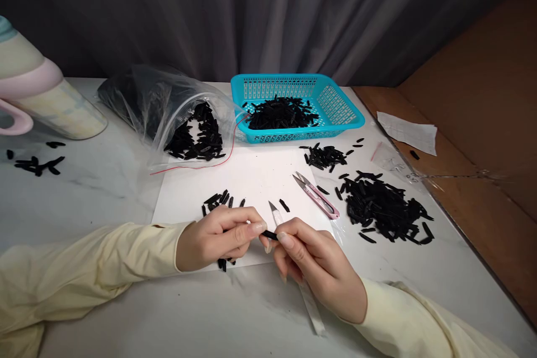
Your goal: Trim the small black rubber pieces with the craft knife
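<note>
Head view: trimming step in hand, judged from grip. Left hand [213, 238] pinching one small black plastic piece [271, 234] by its end, over white paper sheet [251, 179]. Right hand [312, 260] closed on craft knife [277, 213], blade tip up, touching the piece. Next move prob. needs steady light cut, fingers off the edge. Turquoise basket [339, 106] w/ black pieces inside; open plastic bag [168, 106] spilling more. Pink thread snips [319, 196] idle beside loose pile [386, 207].

There were two hands, one turquoise basket [339, 105], one pink thread snips [318, 195], one craft knife [277, 213], one plastic bag [159, 102], one white sheet [251, 179], and black pieces too many to count.
</note>
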Motion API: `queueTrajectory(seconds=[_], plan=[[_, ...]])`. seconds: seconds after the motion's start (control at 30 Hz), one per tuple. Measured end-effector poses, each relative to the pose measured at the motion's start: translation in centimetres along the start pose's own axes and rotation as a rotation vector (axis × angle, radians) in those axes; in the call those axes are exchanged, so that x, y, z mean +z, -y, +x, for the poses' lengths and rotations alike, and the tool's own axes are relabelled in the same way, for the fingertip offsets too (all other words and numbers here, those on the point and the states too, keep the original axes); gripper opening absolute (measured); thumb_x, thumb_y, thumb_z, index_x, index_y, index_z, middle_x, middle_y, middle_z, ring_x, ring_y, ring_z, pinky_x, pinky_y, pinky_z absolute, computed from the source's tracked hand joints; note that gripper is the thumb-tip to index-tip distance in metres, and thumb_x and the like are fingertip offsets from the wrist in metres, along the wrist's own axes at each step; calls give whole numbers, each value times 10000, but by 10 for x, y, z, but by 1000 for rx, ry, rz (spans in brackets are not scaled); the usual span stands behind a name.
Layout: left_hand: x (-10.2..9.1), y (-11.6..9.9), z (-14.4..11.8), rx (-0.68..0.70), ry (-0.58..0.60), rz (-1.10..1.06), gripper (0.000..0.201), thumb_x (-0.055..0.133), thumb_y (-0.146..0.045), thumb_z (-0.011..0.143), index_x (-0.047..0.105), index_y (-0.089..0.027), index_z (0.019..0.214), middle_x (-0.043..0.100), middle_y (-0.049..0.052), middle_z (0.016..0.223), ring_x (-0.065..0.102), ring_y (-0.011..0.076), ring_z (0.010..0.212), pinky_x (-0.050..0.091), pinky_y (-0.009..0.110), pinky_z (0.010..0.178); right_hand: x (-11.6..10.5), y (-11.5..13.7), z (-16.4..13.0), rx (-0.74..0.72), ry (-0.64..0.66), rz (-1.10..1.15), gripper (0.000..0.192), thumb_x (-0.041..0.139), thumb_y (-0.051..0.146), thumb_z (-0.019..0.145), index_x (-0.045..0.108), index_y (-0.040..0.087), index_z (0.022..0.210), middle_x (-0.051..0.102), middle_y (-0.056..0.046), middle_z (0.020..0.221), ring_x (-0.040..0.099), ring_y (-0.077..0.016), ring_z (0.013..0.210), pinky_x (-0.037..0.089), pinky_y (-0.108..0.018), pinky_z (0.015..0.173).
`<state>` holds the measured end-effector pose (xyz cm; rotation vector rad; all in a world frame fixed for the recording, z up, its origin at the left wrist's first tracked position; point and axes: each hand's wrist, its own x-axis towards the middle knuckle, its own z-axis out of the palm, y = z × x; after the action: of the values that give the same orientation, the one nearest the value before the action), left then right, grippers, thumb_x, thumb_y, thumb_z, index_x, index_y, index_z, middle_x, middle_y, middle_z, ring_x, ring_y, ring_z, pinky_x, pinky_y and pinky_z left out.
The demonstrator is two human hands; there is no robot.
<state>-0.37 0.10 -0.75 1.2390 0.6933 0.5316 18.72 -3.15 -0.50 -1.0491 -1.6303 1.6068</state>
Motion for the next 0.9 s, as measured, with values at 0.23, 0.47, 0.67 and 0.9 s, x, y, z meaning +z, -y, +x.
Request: queueTrajectory(seconds=[0.23,0.47,0.67,0.9], plan=[[-1,-1,0,-22,12,23,276,417,-346,880,561,-123,802,272,-108,409,196,50,371,206,212,400,-2,-1,-1,27,43,-6,267,304,361,960,447,186,816,508,27,596,368,-74,470,322,-213,463],[-1,-5,-1,-62,25,49,296,396,-347,886,553,-123,773,285,-103,408,210,52,380,211,215,409,0,2,1,106,72,150,298,330,399,945,469,171,814,513,30,564,330,-61,421,301,-202,416],[-1,-6,-1,-79,15,92,338,390,-376,887,547,-126,722,285,-98,405,213,52,379,210,221,411,0,3,1,144,52,221,297,357,425,928,459,178,799,512,37,545,335,-58,394,286,-198,394],[2,-4,-1,-56,-24,95,340,399,-382,877,546,-131,701,266,-103,394,207,52,369,216,221,410,0,5,1,168,51,279,294,374,433,921,465,175,812,509,40,542,341,-59,392,291,-200,395]])
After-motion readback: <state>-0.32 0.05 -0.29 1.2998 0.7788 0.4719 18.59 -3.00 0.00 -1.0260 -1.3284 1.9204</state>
